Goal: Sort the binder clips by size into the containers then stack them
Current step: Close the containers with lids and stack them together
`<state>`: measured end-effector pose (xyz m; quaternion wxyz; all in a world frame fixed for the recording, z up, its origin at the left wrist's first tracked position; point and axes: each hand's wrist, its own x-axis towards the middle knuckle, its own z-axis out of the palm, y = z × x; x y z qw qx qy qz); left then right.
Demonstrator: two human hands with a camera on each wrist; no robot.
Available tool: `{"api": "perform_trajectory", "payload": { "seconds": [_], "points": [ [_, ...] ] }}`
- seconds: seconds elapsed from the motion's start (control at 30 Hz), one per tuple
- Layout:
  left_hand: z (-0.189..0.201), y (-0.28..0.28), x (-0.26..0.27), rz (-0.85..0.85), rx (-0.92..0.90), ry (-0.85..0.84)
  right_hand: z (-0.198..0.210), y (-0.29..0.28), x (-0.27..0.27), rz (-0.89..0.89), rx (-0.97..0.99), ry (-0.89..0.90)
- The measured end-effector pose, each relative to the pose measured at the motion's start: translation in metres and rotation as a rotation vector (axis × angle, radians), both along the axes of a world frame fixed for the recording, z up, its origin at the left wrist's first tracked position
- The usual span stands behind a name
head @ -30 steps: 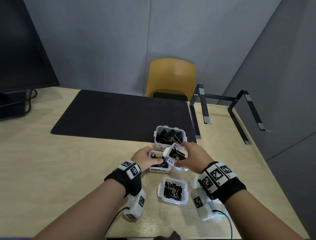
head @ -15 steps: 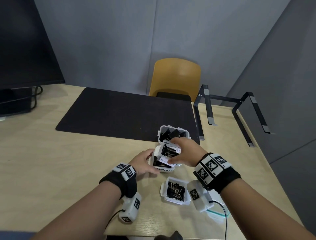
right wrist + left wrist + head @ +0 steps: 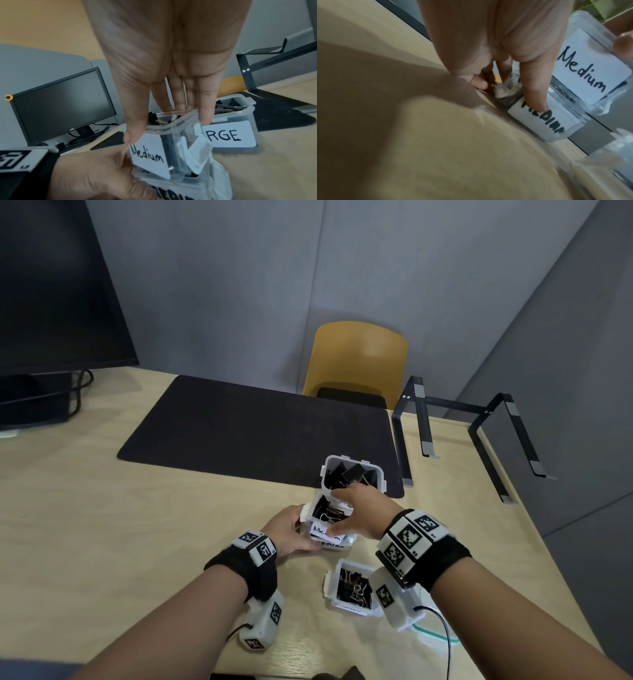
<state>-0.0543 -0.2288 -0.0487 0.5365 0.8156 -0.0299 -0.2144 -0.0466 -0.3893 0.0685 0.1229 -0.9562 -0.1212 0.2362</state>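
Note:
Two clear tubs labelled Medium hold black binder clips. My right hand [image 3: 356,518] grips the upper Medium tub [image 3: 325,513] from above, thumb on its label and fingers over the far rim. It sits slightly askew on the lower MEDIUM tub [image 3: 334,545], which my left hand [image 3: 291,529] holds by its left side. The left wrist view shows the thumb [image 3: 534,92] on the lower tub [image 3: 544,121], with the upper tub [image 3: 590,70] above it. In the right wrist view my right hand [image 3: 167,128] holds the upper tub [image 3: 149,157] in front of the LARGE tub [image 3: 229,135].
The LARGE tub [image 3: 352,474] of big clips stands just behind the stack, on the edge of a black mat [image 3: 257,433]. A tub of small clips [image 3: 352,587] sits near the front edge. A black laptop stand [image 3: 479,422] is at the right, a monitor [image 3: 51,285] at the left.
My right hand has lowered the upper Medium tub from a tilted hold in the air onto the lower tub. My left hand has stayed on the lower tub.

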Motion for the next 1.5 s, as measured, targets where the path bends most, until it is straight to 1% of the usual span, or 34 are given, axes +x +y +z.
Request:
{"api": "perform_trajectory", "payload": {
  "seconds": [0.17, 0.27, 0.4, 0.67, 0.9, 0.97, 1.03, 1.2, 1.33, 1.4, 1.5],
  "points": [
    [-0.003, 0.001, 0.0, -0.001, -0.031, -0.009, 0.0, 0.0, 0.0, 0.007, -0.006, 0.008],
    [-0.004, 0.0, 0.0, -0.025, -0.027, -0.034, 0.0, -0.002, 0.0, 0.005, 0.018, -0.012],
    [-0.006, 0.0, 0.001, -0.01, -0.014, -0.049, 0.002, -0.004, 0.001, 0.028, 0.037, -0.014],
    [-0.007, 0.001, 0.0, -0.028, 0.013, -0.036, 0.005, -0.001, 0.003, 0.092, -0.03, 0.003],
    [-0.013, 0.0, 0.001, -0.013, 0.034, -0.068, 0.01, 0.001, 0.014, 0.139, -0.12, 0.056],
    [-0.013, 0.0, 0.0, -0.01, 0.044, -0.071, 0.009, 0.002, 0.014, 0.145, -0.125, 0.048],
    [-0.013, 0.0, 0.0, -0.003, 0.046, -0.076, 0.006, 0.001, 0.01, 0.139, -0.105, 0.027],
    [-0.012, -0.001, -0.001, 0.005, 0.054, -0.09, -0.006, -0.011, 0.001, 0.061, 0.06, 0.014],
    [-0.013, 0.0, 0.001, -0.006, 0.059, -0.093, -0.01, -0.014, -0.003, 0.04, 0.137, -0.009],
    [-0.013, 0.0, 0.001, -0.007, 0.056, -0.098, -0.008, -0.013, -0.004, 0.06, 0.149, -0.026],
    [-0.013, 0.0, 0.001, -0.004, 0.062, -0.108, -0.005, -0.009, -0.001, 0.101, 0.102, -0.045]
  ]
}}
